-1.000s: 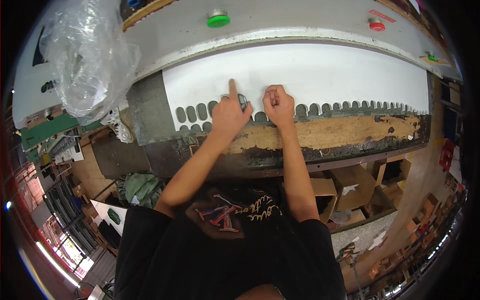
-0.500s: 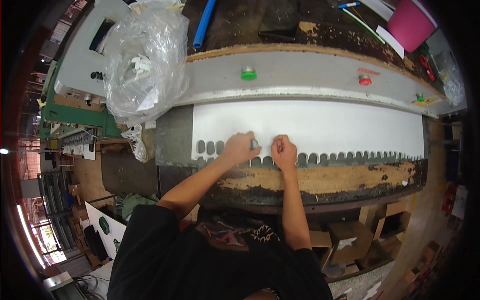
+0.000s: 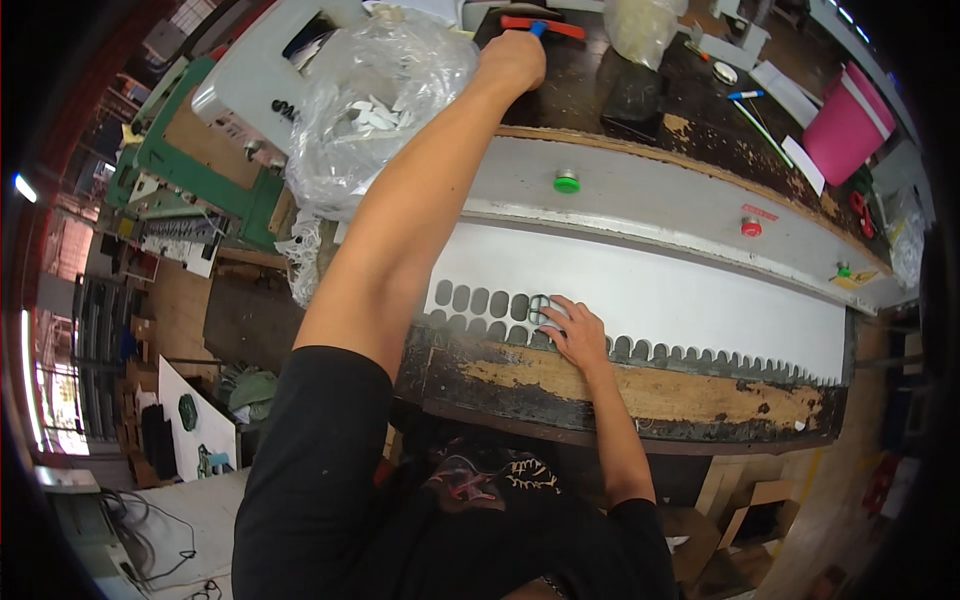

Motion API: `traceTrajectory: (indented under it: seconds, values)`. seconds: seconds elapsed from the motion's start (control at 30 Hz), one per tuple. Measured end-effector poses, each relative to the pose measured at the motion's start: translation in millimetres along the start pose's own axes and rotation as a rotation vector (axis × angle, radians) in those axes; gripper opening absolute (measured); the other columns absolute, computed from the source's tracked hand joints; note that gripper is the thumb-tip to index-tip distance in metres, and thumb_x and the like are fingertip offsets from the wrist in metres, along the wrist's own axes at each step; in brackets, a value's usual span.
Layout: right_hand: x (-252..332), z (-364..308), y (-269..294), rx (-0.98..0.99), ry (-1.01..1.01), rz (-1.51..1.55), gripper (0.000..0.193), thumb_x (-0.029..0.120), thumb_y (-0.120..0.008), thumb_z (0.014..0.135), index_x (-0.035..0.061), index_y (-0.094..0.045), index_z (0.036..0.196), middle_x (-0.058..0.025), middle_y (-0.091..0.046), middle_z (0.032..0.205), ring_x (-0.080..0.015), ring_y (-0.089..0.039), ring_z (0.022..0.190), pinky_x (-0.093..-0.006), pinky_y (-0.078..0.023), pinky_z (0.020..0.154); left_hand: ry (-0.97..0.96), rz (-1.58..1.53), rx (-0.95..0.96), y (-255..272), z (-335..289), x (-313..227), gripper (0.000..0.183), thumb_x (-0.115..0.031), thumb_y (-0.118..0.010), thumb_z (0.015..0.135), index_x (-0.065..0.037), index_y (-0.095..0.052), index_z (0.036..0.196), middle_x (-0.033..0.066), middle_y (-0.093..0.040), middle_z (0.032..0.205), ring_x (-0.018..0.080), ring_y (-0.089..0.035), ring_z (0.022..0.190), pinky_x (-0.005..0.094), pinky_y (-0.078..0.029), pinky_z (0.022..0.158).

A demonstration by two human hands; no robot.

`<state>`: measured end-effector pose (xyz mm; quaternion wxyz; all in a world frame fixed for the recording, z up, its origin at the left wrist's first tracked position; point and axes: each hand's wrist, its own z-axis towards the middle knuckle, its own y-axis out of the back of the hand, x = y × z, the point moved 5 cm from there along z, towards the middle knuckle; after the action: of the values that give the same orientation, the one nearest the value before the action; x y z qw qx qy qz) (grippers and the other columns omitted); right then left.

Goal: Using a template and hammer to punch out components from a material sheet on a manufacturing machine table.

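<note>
Far forward on the bench, my left hand is closed round the blue handle of a hammer with a red head. My right hand rests on a white sheet, thumb and fingers closed on the right side of a small oval cutting die. The die is a thin metal outline with crossbars and stands on the sheet, right of a row of oval holes. A second row of oval cut-outs runs along the sheet's near edge.
Left of the hammer lies a clear plastic bag with white pieces inside. Behind the sheet runs a grey machine beam with a green button and a red button. A pink bin stands at the far right, near a black block.
My left hand has left the sheet, reached forward and taken hold of the hammer. My right hand is now on the die, beside the upper row of holes. The view has shifted.
</note>
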<state>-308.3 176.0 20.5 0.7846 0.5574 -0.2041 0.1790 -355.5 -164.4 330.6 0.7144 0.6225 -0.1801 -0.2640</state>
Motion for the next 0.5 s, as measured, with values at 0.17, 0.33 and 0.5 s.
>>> traceTrajectory:
  seconds: [0.17, 0.33, 0.5]
  values:
    - [20.9, 3.9, 11.6, -0.136, 0.093, -0.126, 0.025, 0.030, -0.071, 0.092, 0.0223, -0.073, 0.115, -0.0052, -0.060, 0.137, -0.0286, -0.055, 0.120, -0.0443, -0.044, 0.102, -0.084, -0.796, 0.163, 47.2, -42.6, 29.8, 0.035, -0.023, -0.059, 0.099, 0.008, -0.068, 0.084, 0.0145, -0.071, 0.078, 0.0215, -0.069, 0.065, 0.0354, -0.055, 0.061]
    - [9.6, -0.8, -8.0, -0.022, 0.094, 0.030, 0.025, 0.028, -0.072, 0.090, 0.0197, -0.072, 0.114, -0.0063, -0.059, 0.140, -0.0311, -0.050, 0.131, -0.0491, -0.036, 0.110, -0.096, -1.292, 0.156, 87.7, -185.1, 48.9, 0.038, -0.033, -0.052, 0.109, 0.003, -0.059, 0.115, 0.0013, -0.057, 0.076, 0.0073, -0.048, 0.052, 0.0241, -0.039, 0.046]
    - [5.5, 4.9, -2.8, -0.050, 0.009, 0.098, 0.018, 0.024, -0.076, 0.086, 0.0128, -0.069, 0.098, -0.0071, -0.063, 0.137, -0.0323, -0.051, 0.133, -0.0516, -0.034, 0.113, -0.065, -1.627, 0.239, -18.0, -320.1, 94.9, 0.053, -0.050, -0.038, 0.110, -0.001, -0.050, 0.125, 0.0016, -0.052, 0.063, 0.0080, -0.044, 0.048, 0.0239, -0.034, 0.044]
